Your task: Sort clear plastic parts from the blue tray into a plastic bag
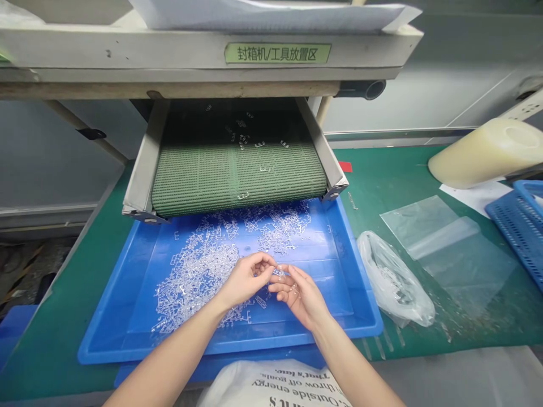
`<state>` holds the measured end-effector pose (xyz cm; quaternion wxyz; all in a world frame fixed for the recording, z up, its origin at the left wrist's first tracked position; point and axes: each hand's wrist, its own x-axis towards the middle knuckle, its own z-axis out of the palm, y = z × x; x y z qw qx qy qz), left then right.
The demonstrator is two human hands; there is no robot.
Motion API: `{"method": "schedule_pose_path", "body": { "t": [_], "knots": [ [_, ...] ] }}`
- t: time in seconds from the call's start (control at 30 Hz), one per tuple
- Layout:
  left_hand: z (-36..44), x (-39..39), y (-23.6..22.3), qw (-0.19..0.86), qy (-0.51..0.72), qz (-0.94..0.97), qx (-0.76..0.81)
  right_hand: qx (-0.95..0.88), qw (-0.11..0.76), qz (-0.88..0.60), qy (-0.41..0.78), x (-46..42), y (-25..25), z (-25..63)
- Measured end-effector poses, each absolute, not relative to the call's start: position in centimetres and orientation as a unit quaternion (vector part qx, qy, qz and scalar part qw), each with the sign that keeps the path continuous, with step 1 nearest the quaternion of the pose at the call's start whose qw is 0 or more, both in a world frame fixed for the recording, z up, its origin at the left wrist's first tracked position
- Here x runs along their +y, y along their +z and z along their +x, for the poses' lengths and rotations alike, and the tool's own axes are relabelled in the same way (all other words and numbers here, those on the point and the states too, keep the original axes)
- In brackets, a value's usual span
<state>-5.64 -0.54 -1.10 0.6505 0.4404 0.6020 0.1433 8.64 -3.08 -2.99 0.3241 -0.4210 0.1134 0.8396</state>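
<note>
Partly hidden, shape unclear, a transparent piece [279,272] in the grip of left hand [247,278] and right hand [303,297]

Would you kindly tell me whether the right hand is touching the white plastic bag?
Apart: the head view shows the blue tray between the right hand and the white plastic bag.

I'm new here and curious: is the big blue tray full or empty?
The blue tray is partly filled: clear plastic pieces lie heaped on its left and near the belt, while bare blue shows at right.
</note>
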Motion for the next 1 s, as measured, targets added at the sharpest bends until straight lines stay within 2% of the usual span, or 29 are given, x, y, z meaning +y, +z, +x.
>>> {"method": "schedule_pose_path", "body": {
  "t": [0.4, 0.73, 0.87, 1.0],
  "knots": [
    [-5.4, -0.3, -0.9, 0.695, 0.157, 0.393, 0.581, 0.189, 0.315, -0.389, 0.845, -3.0, -2.9, 8.9],
    [-5.5, -0.1, -0.8, 0.721, 0.172, 0.363, 0.564, 0.139, 0.347, -0.368, 0.852, -3.0, -2.7, 8.8],
    [-6.2, 0.2, -1.7, 0.651, 0.155, 0.391, 0.632, 0.152, 0.379, -0.333, 0.850, -2.8, -2.2, 9.3],
    [-7.0, -0.2, -3.3, 0.520, 0.053, 0.535, 0.664, 0.152, 0.408, -0.311, 0.845, -2.9, -1.3, 10.1]
  ]
}}
